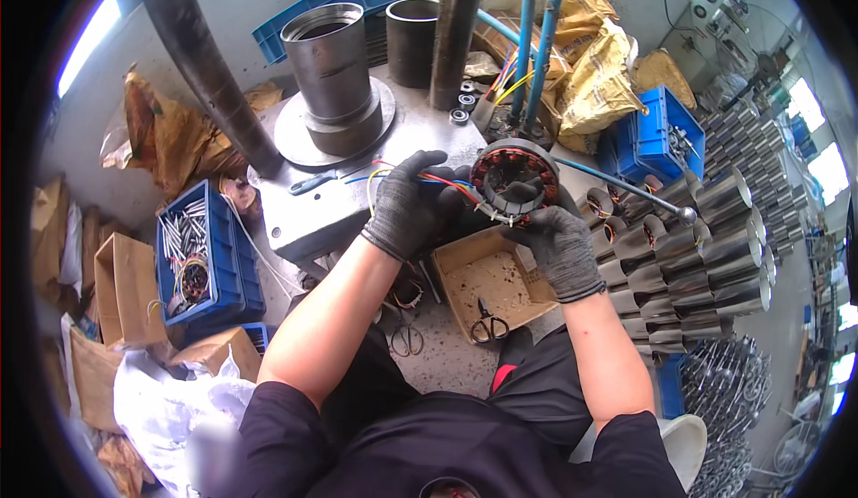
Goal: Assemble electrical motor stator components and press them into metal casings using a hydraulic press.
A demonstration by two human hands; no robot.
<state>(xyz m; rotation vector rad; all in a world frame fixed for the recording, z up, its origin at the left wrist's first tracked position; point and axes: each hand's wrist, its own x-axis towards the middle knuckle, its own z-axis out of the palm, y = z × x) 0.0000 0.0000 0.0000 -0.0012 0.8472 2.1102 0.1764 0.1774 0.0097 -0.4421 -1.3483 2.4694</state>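
Both my hands wear dark grey gloves. In my right hand is a ring-shaped motor stator, gripped at its lower right edge with fingers reaching into its opening. Reddish windings and a pale lacing show around its inner side. Coloured lead wires, red, yellow, blue and white, run leftward from it. My left hand is closed around these wires, and their loose ends stick out past its far side. The stator is held just off the near right edge of the metal press table.
A steel cylinder stands on a round plate on the table, between press columns. A screwdriver lies on the table. Below are a cardboard box and scissors. Steel sleeves are stacked at right; a blue crate stands left.
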